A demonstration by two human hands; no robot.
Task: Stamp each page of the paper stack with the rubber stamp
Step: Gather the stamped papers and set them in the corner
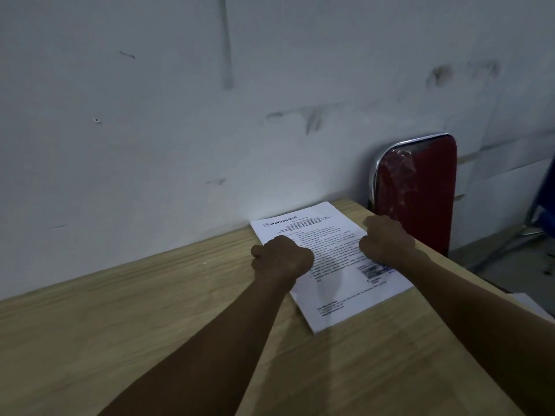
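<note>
While both fists rest on the paper stack (330, 265), the left hand (282, 258) and right hand (387, 241) have their fingers curled under; whether either grips a stamp cannot be told. A blue stamp mark (375, 270) sits just below the right-hand fingers on the table (150, 310)

The top page (330, 259) of the stack carries a letterhead at its upper left corner — "sinarmas land", printed in dark letters beside a small logo. The body text below it runs in many lines, too small and blurred to read. A bluish stamp mark (374, 270) sits near the lower right of the page — its wording cannot be made out. The footer lines are likewise illegible.
</note>
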